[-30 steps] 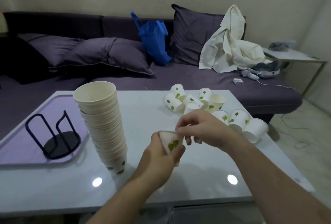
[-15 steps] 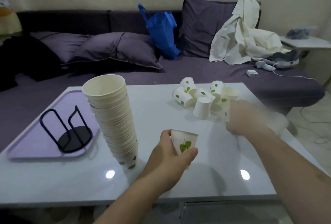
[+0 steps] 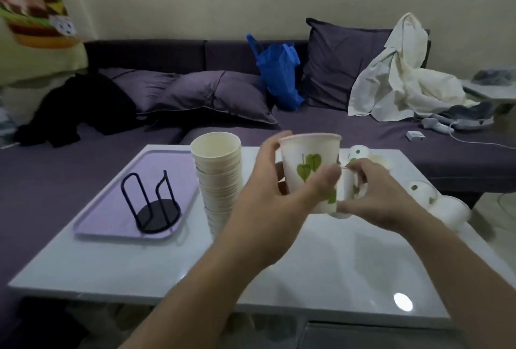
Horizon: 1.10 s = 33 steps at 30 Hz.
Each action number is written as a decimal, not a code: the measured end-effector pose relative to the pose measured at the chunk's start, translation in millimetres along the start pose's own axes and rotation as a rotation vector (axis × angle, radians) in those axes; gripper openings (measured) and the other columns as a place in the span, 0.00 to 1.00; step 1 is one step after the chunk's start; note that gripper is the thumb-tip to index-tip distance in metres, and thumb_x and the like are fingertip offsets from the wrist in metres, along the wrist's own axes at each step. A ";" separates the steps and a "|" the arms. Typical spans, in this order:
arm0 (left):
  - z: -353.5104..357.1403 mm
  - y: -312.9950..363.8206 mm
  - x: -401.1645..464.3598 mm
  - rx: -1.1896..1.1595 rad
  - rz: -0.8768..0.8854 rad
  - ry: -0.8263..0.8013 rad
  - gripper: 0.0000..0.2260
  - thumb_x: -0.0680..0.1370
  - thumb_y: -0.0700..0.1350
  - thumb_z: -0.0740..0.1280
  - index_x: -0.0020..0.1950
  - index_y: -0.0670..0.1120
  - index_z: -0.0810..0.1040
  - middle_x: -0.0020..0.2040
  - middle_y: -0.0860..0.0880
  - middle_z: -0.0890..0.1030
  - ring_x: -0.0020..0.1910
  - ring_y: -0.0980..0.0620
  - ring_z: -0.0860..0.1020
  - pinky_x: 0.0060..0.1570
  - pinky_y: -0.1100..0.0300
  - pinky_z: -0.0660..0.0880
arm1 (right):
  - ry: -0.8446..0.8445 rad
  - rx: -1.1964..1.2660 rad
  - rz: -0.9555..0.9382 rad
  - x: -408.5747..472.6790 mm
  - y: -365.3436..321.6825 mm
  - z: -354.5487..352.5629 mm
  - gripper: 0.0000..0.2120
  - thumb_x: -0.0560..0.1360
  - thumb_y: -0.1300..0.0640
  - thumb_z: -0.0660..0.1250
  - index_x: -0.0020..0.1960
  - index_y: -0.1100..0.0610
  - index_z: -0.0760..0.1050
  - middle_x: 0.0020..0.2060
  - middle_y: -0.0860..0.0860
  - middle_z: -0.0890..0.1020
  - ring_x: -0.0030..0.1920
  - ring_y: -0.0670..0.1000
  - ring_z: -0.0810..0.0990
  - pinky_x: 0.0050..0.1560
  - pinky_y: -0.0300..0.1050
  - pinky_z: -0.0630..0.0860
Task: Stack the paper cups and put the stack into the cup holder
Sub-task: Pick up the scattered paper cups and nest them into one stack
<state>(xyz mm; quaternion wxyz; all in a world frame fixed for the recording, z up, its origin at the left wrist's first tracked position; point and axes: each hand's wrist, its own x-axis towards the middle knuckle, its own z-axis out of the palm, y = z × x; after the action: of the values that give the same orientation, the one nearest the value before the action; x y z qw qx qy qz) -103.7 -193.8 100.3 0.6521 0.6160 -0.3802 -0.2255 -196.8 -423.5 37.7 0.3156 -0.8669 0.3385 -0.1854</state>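
Sofa (image 3: pixel 321 136), dark purple and strewn with cushions (image 3: pixel 212 94), fills the room beyond both hands, with a blue bag (image 3: pixel 279 75) leaning on its backrest and a pale crumpled cloth (image 3: pixel 402 80) draped further toward the right hand's side. Nearer, a glossy white tabletop (image 3: pixel 349 259) spreads beneath the arms. A lilac tray (image 3: pixel 111 209) lies on it well out from the left hand, and the black wire cup holder (image 3: pixel 152 203) stands upright on that tray, with no cup in it. Between the tray and the left hand rises a tall stack of cups (image 3: pixel 220 178), mouths upward, standing on the tabletop just beside the left wrist.

The left hand (image 3: pixel 268 203) is raised above the tabletop and grips a single upright cup (image 3: pixel 310 170) printed with green leaves, thumb across its front and fingers behind it. The right hand (image 3: pixel 371 195) is close against it, fingers curled round a second small cup (image 3: pixel 347 189) that sits just beside the first one's lower edge; blur hides whether the two cups touch. Beyond and outside the right hand, loose cups (image 3: pixel 435 200) lie scattered on their sides near the tabletop's far edge and corner.
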 end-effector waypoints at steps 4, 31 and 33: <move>-32.4 50.9 1.0 -0.096 0.276 0.190 0.26 0.71 0.54 0.74 0.67 0.49 0.72 0.50 0.50 0.86 0.49 0.54 0.87 0.43 0.62 0.83 | 0.095 0.135 -0.053 -10.4 -12.3 10.2 0.39 0.59 0.44 0.87 0.63 0.46 0.72 0.57 0.45 0.75 0.53 0.44 0.77 0.48 0.39 0.73; -120.3 -19.0 25.9 0.466 0.044 0.226 0.30 0.69 0.56 0.82 0.67 0.60 0.72 0.55 0.62 0.83 0.53 0.65 0.81 0.61 0.51 0.80 | 0.399 0.286 -0.722 -10.7 -174.6 17.7 0.43 0.65 0.50 0.87 0.72 0.56 0.68 0.64 0.53 0.73 0.60 0.52 0.77 0.57 0.34 0.76; -121.0 -18.2 24.3 0.442 0.050 0.207 0.36 0.68 0.59 0.81 0.72 0.57 0.70 0.58 0.60 0.83 0.55 0.61 0.82 0.62 0.49 0.81 | 0.364 0.143 -0.799 -6.1 -186.8 26.6 0.43 0.65 0.49 0.86 0.73 0.58 0.69 0.64 0.53 0.73 0.61 0.54 0.74 0.60 0.41 0.75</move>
<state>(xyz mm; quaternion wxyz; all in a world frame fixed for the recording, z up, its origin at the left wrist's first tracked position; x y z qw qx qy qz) 7.9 -138.4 93.6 0.5424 0.7539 -0.3664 -0.0564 -99.1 -301.2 143.3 0.2137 -0.8589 0.0135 -0.4651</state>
